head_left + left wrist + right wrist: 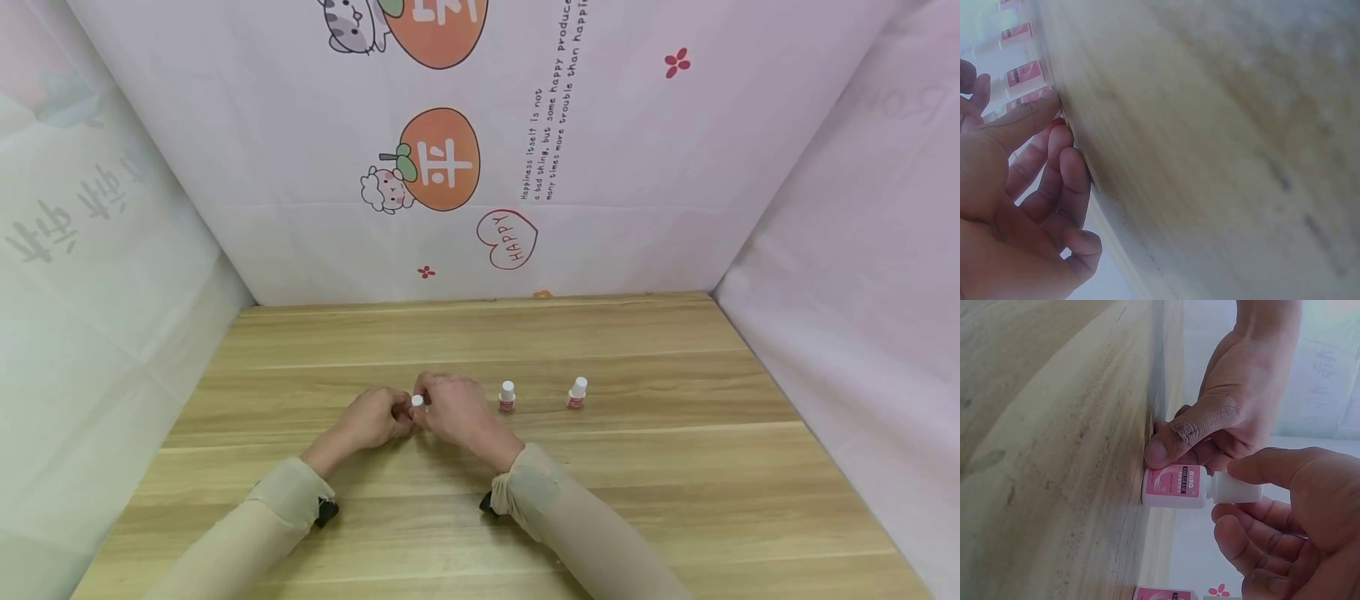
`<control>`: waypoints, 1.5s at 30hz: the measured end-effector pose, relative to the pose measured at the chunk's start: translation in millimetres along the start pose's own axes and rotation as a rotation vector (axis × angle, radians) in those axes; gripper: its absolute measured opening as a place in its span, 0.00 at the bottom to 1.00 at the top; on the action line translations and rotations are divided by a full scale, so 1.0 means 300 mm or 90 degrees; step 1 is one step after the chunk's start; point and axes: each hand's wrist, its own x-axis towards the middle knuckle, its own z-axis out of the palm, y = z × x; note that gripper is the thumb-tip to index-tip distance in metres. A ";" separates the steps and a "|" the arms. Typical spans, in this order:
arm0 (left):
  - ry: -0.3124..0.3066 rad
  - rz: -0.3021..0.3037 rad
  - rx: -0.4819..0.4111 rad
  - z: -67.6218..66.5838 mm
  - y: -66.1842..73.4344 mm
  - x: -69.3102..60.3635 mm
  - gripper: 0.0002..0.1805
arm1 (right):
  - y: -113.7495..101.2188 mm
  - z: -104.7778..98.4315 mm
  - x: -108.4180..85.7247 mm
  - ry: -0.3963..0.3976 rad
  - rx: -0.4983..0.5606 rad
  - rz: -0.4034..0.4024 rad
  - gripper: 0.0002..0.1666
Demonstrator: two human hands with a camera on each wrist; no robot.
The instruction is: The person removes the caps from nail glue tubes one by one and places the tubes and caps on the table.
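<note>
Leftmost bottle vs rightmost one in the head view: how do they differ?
1. The leftmost bottle has its cap pinched by the right hand; the rightmost bottle stands untouched.
2. In the head view, hands hide most of the leftmost bottle's body; the rightmost bottle shows both cap and label.

Shared: both have white caps and pinkish labels, and stand upright on the table.
</note>
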 end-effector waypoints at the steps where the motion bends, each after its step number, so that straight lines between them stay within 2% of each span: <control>1: 0.000 -0.001 0.001 0.000 0.001 0.000 0.06 | 0.000 0.000 0.000 0.001 0.000 -0.003 0.14; 11: 0.006 0.012 0.006 0.004 -0.002 0.002 0.08 | 0.002 0.006 0.000 0.014 -0.010 -0.017 0.14; 18: -0.006 0.004 0.004 0.000 -0.005 0.001 0.06 | 0.002 0.008 0.001 0.014 -0.009 -0.011 0.14; 31: 0.002 0.012 0.004 0.000 -0.003 -0.001 0.05 | -0.001 0.006 0.002 0.008 0.000 -0.014 0.14; 45: -0.007 0.004 0.007 0.001 -0.003 -0.001 0.05 | -0.001 0.008 0.002 0.009 -0.003 -0.004 0.12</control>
